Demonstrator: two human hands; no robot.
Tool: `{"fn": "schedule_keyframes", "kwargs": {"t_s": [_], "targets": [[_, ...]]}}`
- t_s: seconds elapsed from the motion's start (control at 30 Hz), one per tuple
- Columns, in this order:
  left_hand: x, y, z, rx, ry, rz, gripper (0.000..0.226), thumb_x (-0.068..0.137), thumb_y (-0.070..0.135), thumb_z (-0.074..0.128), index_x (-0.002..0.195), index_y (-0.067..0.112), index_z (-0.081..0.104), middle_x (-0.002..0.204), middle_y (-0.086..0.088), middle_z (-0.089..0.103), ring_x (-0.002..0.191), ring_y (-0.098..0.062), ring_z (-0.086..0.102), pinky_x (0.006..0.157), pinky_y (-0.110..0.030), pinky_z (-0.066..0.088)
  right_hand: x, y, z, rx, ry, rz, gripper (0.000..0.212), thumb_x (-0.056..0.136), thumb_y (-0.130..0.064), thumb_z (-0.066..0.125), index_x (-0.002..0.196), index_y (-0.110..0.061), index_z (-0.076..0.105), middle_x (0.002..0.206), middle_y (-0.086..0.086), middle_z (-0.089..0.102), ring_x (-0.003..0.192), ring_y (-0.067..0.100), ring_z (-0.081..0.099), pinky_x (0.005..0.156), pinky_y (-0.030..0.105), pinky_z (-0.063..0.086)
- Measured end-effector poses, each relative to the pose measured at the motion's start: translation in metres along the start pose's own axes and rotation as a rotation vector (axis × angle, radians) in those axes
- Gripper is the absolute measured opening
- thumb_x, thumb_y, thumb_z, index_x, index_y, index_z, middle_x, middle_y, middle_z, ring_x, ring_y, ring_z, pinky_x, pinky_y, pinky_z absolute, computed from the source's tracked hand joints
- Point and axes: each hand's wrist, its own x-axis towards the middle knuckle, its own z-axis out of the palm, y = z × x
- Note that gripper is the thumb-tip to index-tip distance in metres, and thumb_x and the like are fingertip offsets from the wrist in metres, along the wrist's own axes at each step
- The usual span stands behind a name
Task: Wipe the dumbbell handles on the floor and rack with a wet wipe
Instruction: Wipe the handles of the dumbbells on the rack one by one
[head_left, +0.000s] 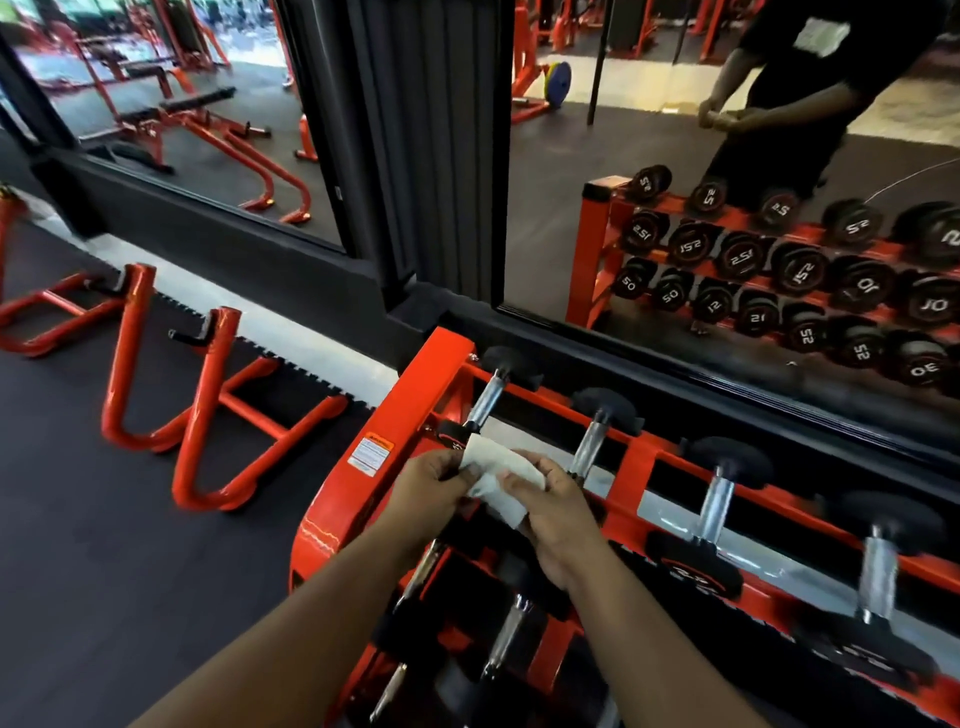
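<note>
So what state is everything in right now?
White wet wipe: crumpled, held above the rack.
Left hand: pinching the wipe.
Right hand: gripping the wipe.
Chrome-handled black dumbbells: resting on the rack.
Orange steel rack: upright, loaded.

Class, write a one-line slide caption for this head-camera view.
Both hands, left and right, hold a wet wipe above the orange dumbbell rack.

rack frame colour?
Orange-red, glossy paint. The rack shows best in the head view, its only one, below the wet wipe.
</note>
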Motion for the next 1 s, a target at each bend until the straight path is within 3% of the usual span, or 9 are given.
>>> {"fn": "schedule_keyframes", "kwargs": {"t_s": [0.17, 0.3, 0.4, 0.47, 0.53, 0.67, 0.8, 0.9, 1.0], "targets": [[0.058, -0.013, -0.004, 0.13, 0.111, 0.041, 0.015, 0.1, 0.019, 0.066, 0.091, 0.026, 0.074, 0.069, 0.011, 0.07, 0.061, -0.005, 0.063, 0.063, -0.024, 0.048, 0.056, 0.006, -0.006, -0.192, 0.108, -0.063, 0.023, 0.095, -0.007, 0.065, 0.115, -0.016, 0.073, 0.102, 0.003, 0.078, 0.097, 0.02, 0.073, 0.084, 0.03, 0.058], [0.11, -0.041, -0.016, 0.217, 0.211, -0.001, 0.01, 0.096, 0.028, 0.071, 0.093, 0.036, 0.065, 0.095, 0.012, 0.071, 0.096, -0.017, 0.068, 0.077, -0.021, 0.046, 0.103, 0.004, -0.015, -0.613, 0.121, -0.263, 0.031, 0.098, -0.011, 0.063, 0.119, -0.031, 0.073, 0.111, -0.018, 0.073, 0.092, -0.013, 0.064, 0.086, 0.008, 0.05], [0.145, -0.06, -0.02, 0.452, 0.104, -0.088, 0.048, 0.085, 0.052, 0.077, 0.124, 0.033, 0.055, 0.134, 0.002, 0.057, 0.129, -0.022, 0.052, 0.107, -0.036, 0.042, 0.152, 0.011, -0.018, -0.965, 0.139, -0.622, 0.039, 0.097, -0.005, 0.059, 0.132, -0.023, 0.066, 0.133, -0.013, 0.063, 0.121, -0.007, 0.056, 0.108, 0.02, 0.043], [0.165, -0.069, -0.017, 0.473, -0.011, -0.195, 0.088, 0.076, 0.062, 0.082, 0.144, 0.021, 0.043, 0.145, -0.003, 0.05, 0.134, -0.025, 0.049, 0.112, -0.04, 0.042, 0.195, 0.019, -0.019, -1.293, 0.071, -0.886, 0.045, 0.095, -0.004, 0.054, 0.138, -0.017, 0.061, 0.144, -0.004, 0.056, 0.139, 0.012, 0.046, 0.116, 0.028, 0.036], [0.176, -0.074, -0.011, 0.502, -0.022, -0.228, 0.099, 0.07, 0.06, 0.086, 0.145, 0.015, 0.039, 0.144, -0.008, 0.05, 0.132, -0.028, 0.052, 0.109, -0.039, 0.044, 0.226, 0.024, -0.022, -1.701, -0.12, -0.994, 0.05, 0.095, -0.011, 0.046, 0.144, -0.017, 0.054, 0.152, 0.002, 0.05, 0.147, 0.022, 0.037, 0.118, 0.042, 0.033], [0.192, -0.073, -0.006, 0.634, -0.026, -0.279, 0.091, 0.066, 0.049, 0.088, 0.135, 0.01, 0.042, 0.133, -0.009, 0.054, 0.122, -0.029, 0.058, 0.096, -0.039, 0.051, 0.259, 0.038, -0.038, -2.189, -0.552, -0.965, 0.06, 0.095, -0.018, 0.029, 0.154, -0.014, 0.039, 0.162, 0.007, 0.035, 0.152, 0.027, 0.026, 0.116, 0.061, 0.03], [0.205, -0.06, -0.006, 0.7, -0.049, -0.311, 0.092, 0.053, 0.053, 0.092, 0.125, 0.013, 0.051, 0.116, -0.002, 0.061, 0.105, -0.024, 0.065, 0.08, -0.036, 0.056, 0.271, 0.025, -0.039, -2.411, -0.743, -0.914, 0.065, 0.098, -0.019, 0.031, 0.161, -0.012, 0.015, 0.168, 0.008, 0.016, 0.156, 0.026, 0.007, 0.119, 0.066, 0.011], [0.209, -0.063, 0.001, 0.652, -0.043, -0.326, 0.111, 0.056, 0.044, 0.094, 0.143, 0.008, 0.035, 0.138, -0.012, 0.048, 0.12, -0.029, 0.059, 0.089, -0.04, 0.056, 0.279, 0.018, -0.008, -2.465, -0.809, -0.86, 0.061, 0.093, -0.017, 0.017, 0.149, -0.011, 0.038, 0.148, 0.009, 0.044, 0.143, 0.029, 0.037, 0.122, 0.063, 0.006], [0.209, -0.065, 0.005, 0.591, -0.023, -0.329, 0.143, 0.055, 0.045, 0.099, 0.158, 0.007, 0.008, 0.156, -0.022, 0.029, 0.135, -0.036, 0.051, 0.105, -0.047, 0.051, 0.29, 0.025, 0.021, -2.434, -0.814, -0.829, 0.042, 0.095, -0.018, 0.03, 0.126, -0.017, 0.057, 0.117, 0.003, 0.06, 0.113, 0.026, 0.057, 0.123, 0.058, 0.011]]}}
